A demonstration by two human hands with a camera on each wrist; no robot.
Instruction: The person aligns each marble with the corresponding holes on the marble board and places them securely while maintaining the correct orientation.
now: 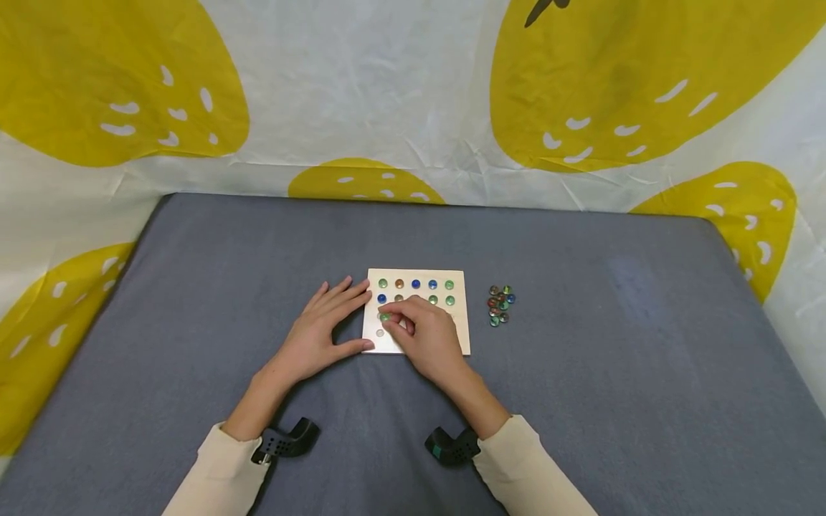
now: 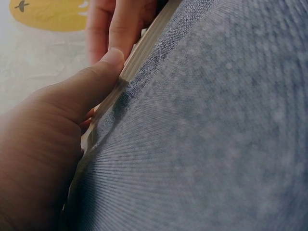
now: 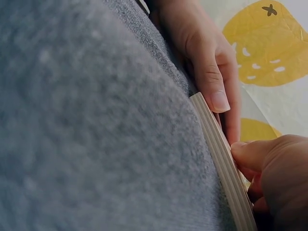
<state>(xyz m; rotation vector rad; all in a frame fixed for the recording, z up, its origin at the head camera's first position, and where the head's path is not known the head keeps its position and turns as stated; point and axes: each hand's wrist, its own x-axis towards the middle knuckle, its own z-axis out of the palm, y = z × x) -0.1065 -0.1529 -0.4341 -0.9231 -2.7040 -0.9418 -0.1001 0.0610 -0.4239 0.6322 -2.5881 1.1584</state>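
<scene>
A pale wooden board (image 1: 457, 322) lies on the grey cloth, with rows of glass marbles set in its holes. Green, orange and blue marbles (image 1: 416, 284) fill the back row. My right hand (image 1: 429, 337) is over the board and pinches a green marble (image 1: 385, 317) between thumb and fingers at the left end of the third row. Below it shows a bare round hole (image 1: 379, 333). My left hand (image 1: 316, 330) lies spread at the board's left side, thumb and fingertips on its edge. In the right wrist view the board's layered side (image 3: 219, 154) shows under both hands; the marble is hidden there.
A loose cluster of several marbles (image 1: 500, 304) lies on the cloth just right of the board. The grey cloth (image 1: 613, 373) covers the table. Behind it hangs a white curtain (image 1: 361, 79) with yellow fruit shapes. Both wrists wear black camera mounts (image 1: 293, 437).
</scene>
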